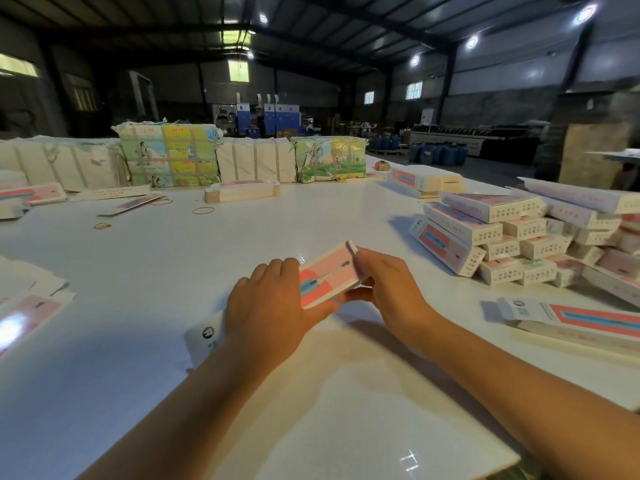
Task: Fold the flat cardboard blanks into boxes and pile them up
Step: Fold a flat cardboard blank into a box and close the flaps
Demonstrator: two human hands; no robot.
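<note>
A long pink-and-white box [327,275] lies slanted on the white table [207,251], its far end pointing away from me. My left hand [273,306] lies over its near half with fingers curled round the long edge. My right hand [384,278] grips the far end, fingers wrapped at the end flap. The box's near white end [204,337] sticks out under my left wrist. A heap of folded boxes [512,244] is piled at the right. A flat stack of blanks [568,322] lies at the near right.
Bundles of wrapped printed sheets [169,157] line the table's far edge. More blank stacks [242,192] and loose blanks [31,299] lie at the back and left. Rubber bands [203,210] are scattered on the table. The table's near corner [498,455] is at the lower right.
</note>
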